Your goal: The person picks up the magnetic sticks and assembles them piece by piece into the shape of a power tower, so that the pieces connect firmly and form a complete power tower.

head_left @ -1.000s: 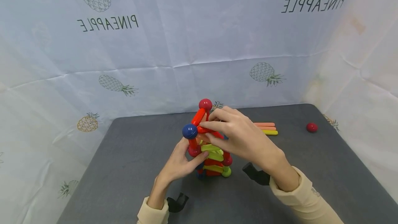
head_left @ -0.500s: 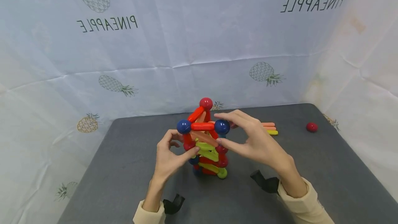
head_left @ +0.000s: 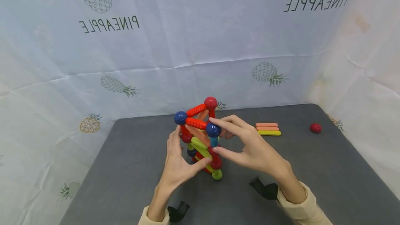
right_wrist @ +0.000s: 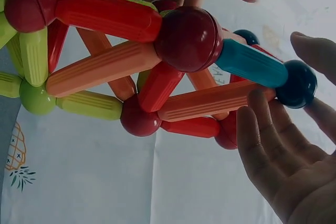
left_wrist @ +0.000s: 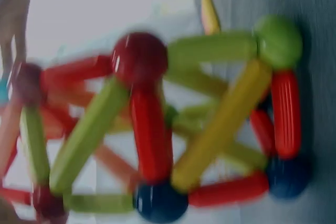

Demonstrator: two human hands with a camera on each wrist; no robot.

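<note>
A tower of magnetic sticks and balls [head_left: 198, 136] stands upright on the table, its sticks red, orange, yellow-green, yellow and teal. Its top carries a red ball [head_left: 210, 102] and two dark blue ones. My left hand [head_left: 178, 171] is at the tower's left side, fingers extended behind it and thumb across the front. Around the nearer blue ball [head_left: 213, 130] and its teal stick [right_wrist: 252, 62] my right hand [head_left: 250, 145] spreads, index finger by the ball and thumb lower down. Firm contact is unclear. The left wrist view shows the lower frame, blurred, with a green ball [left_wrist: 279, 42].
To the right behind the tower lie two orange sticks [head_left: 267, 127] and a yellow stick [head_left: 269, 133]. A loose red ball [head_left: 315, 128] sits near the right table edge. A white pineapple-print cloth [head_left: 187, 44] hangs behind the grey table [head_left: 140, 155].
The tower has turned, bringing its right blue top ball nearer me and the left one farther away. My right hand moved off the top red stick and spread around that nearer ball.
</note>
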